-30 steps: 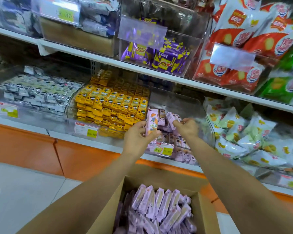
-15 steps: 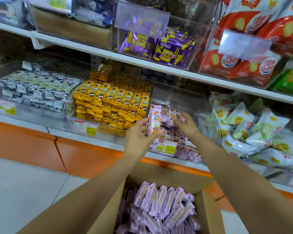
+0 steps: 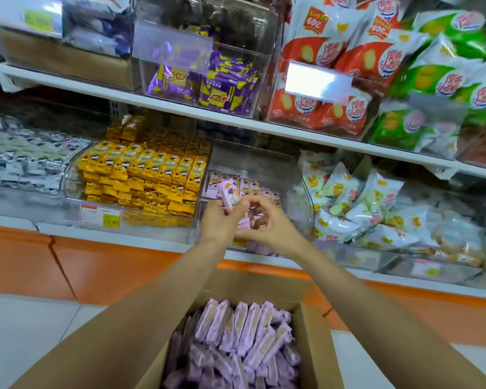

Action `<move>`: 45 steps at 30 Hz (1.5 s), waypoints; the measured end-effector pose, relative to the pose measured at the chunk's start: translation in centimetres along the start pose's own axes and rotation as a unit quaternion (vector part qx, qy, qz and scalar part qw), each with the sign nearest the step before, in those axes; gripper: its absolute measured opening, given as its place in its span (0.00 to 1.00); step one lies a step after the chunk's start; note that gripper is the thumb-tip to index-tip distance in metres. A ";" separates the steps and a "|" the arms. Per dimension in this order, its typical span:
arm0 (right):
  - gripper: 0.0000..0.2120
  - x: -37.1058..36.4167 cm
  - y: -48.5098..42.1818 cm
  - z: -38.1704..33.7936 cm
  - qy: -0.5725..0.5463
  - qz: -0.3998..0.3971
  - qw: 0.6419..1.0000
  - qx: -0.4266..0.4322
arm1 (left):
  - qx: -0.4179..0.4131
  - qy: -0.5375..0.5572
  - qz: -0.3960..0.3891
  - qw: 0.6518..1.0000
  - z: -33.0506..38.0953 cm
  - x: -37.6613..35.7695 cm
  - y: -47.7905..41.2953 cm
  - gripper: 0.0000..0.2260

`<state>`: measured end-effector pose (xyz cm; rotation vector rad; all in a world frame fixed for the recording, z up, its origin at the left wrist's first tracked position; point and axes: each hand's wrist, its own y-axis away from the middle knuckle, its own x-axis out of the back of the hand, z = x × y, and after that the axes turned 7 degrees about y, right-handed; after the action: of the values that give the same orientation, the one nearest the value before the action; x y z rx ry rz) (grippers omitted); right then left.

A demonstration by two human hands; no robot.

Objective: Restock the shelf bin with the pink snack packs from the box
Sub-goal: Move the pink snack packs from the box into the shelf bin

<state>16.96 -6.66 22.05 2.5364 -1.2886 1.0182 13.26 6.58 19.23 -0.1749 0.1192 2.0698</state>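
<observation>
My left hand (image 3: 219, 220) grips a pink snack pack (image 3: 230, 195) upright in front of the clear shelf bin (image 3: 267, 167). More pink packs show just below it, between my two hands. My right hand (image 3: 270, 223) is right beside the left, with index finger and thumb curled in a ring onto those packs. Several pink packs (image 3: 246, 185) lie low in the bin, whose back half is bare. An open cardboard box (image 3: 316, 349) below my arms is full of pink packs (image 3: 244, 329).
A bin of yellow packs (image 3: 146, 169) stands left of the pink bin, and white bags (image 3: 357, 209) lie to its right. The upper shelf (image 3: 236, 122) holds purple packs and red and green bags. Orange base panels and white floor lie below.
My right hand has drawn back from the bin's packs to meet my left hand. The left hand still holds its pack upright. The camera has tilted up and moved closer.
</observation>
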 end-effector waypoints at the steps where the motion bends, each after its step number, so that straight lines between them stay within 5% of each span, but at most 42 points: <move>1: 0.25 -0.2 0.1 0.0 0.016 0.028 0.999 0.005 | 0.002 -0.001 -0.005 1.000 0.1 -0.4 -0.1 0.24; 4: 0.21 0.0 -0.5 0.0 0.036 0.083 0.996 0.003 | -0.007 0.018 -0.043 0.999 0.3 -0.8 -0.4 0.21; 7: 0.14 1.2 -2.0 1.1 0.017 0.159 0.985 -0.059 | -0.112 -0.169 -0.084 0.976 -0.4 0.5 -0.8 0.18; 12: 0.16 2.9 -6.3 4.8 0.171 0.251 0.934 -0.189 | -0.368 -0.504 -0.129 0.771 -4.2 4.0 -1.1 0.25; 14: 0.12 2.9 -8.3 6.3 0.281 0.223 0.907 -0.220 | -0.431 -0.565 -0.133 0.691 -5.4 5.0 -1.2 0.24; 16: 0.12 2.4 -10.1 7.6 0.355 0.177 0.881 -0.258 | -0.451 -0.590 -0.143 0.654 -6.0 5.5 -1.3 0.27; 24: 0.26 1.9 -12.0 9.0 0.274 -0.030 0.907 -0.319 | -0.467 -0.578 -0.128 0.656 -6.2 5.4 -1.5 0.25; 27: 0.26 2.6 -10.1 7.1 0.240 0.040 0.933 -0.265 | -0.442 -0.584 -0.143 0.666 -6.0 5.2 -1.3 0.25; 31: 0.14 1.7 -5.1 3.0 0.155 0.165 0.968 -0.104 | -0.417 -0.580 -0.128 0.687 -5.7 5.2 0.7 0.26; 36: 0.06 -1.3 4.9 -0.5 0.074 0.145 0.987 0.014 | -0.419 -0.530 -0.081 0.733 -8.2 5.6 6.7 0.16; 39: 0.04 -4.6 9.7 3.0 0.051 0.072 0.993 -0.073 | -0.241 -0.507 -0.227 0.796 -12.0 6.8 9.9 0.12; 42: 0.07 -8.8 14.2 8.2 0.082 -0.091 0.975 -0.188 | -0.077 -0.554 -0.382 0.736 -16.5 9.0 12.8 0.15; 45: 0.14 -13.2 17.8 12.3 0.085 -0.211 0.940 -0.255 | -0.040 -0.572 -0.374 0.729 -20.1 11.1 15.9 0.31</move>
<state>4.42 -13.77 1.18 2.1308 -0.7764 0.6801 -4.52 5.28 -2.27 0.8842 -0.6969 1.0614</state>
